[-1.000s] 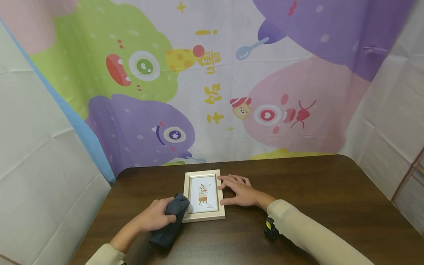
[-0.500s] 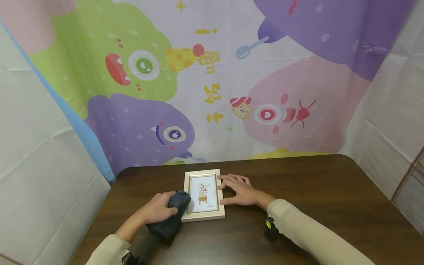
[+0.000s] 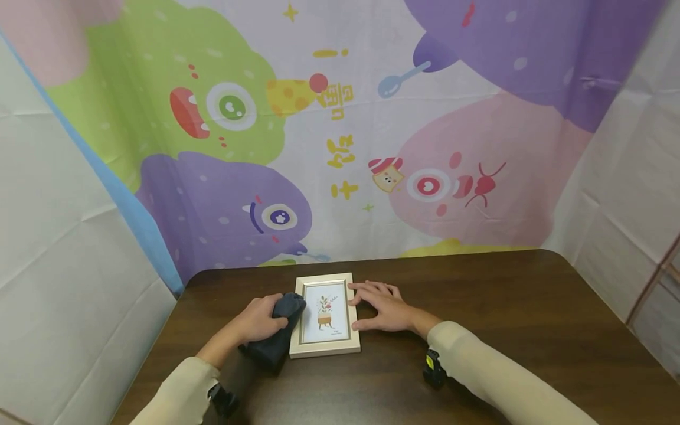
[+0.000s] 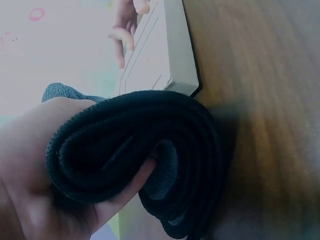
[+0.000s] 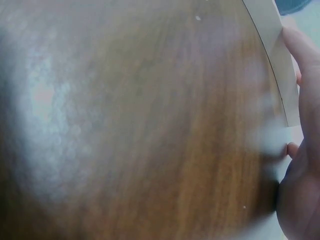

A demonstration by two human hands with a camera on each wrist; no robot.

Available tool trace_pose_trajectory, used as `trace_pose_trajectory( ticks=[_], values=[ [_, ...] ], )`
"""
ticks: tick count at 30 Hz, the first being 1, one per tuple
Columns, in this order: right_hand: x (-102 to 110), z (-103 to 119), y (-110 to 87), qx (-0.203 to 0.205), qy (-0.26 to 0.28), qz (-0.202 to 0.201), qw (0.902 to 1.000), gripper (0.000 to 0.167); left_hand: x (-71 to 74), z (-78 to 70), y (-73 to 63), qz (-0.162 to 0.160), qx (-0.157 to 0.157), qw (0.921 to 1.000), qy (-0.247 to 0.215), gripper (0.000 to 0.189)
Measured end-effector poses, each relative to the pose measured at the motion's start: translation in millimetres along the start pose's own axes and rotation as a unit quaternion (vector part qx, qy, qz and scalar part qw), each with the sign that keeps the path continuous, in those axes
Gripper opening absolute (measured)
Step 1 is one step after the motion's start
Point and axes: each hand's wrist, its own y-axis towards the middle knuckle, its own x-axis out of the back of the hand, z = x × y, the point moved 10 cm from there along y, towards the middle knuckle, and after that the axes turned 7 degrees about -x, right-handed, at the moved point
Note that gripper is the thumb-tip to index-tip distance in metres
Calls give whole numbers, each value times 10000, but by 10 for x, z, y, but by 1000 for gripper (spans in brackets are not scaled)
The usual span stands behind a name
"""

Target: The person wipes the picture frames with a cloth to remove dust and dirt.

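Note:
A picture frame [image 3: 325, 348] with a pale gold border lies face up on the dark wooden table, showing a print of a potted plant. My left hand [image 3: 260, 319] grips a folded dark grey cloth [image 3: 289, 307] whose far end overlaps the frame's left border. In the left wrist view the cloth [image 4: 200, 130] is rolled in thick layers, with fingers wrapped into its folds. On the opposite side, my right hand [image 3: 385, 307] touches the frame's right border with fingers spread and the thumb lower down. The right wrist view shows the thumb [image 5: 300, 45] against the frame's side [image 5: 280, 65].
The brown table [image 3: 478, 295] extends to both sides and in front of the frame. Behind it hangs a curtain [image 3: 345, 224] printed with cartoon figures. Pale fabric panels [image 3: 79, 265] stand at left and right.
My left hand has slid the cloth upward and slightly right along the frame's left border, toward the table's far side. The right hand and the frame stay nearly in place.

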Motion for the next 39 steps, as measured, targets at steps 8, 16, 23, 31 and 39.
trace_pose_trajectory(
  ticks=[8,16,23,31,39],
  values=[
    [-4,-16,-1,-266,-54,157,9995,43,-58,360,303,-26,484,9986,209,73],
    [2,-13,-4,-78,112,17,9999,48,49,372,456,-265,464,9979,356,68],
    [-9,-18,2,-291,0,132,9995,40,96,430,592,-352,506,9973,402,68],
    [-7,2,-1,-156,5,79,9998,45,98,534,692,-394,579,9970,321,66],
    [-11,-13,9,-268,-9,115,9996,43,107,515,658,-532,523,9967,311,50]
  ],
)
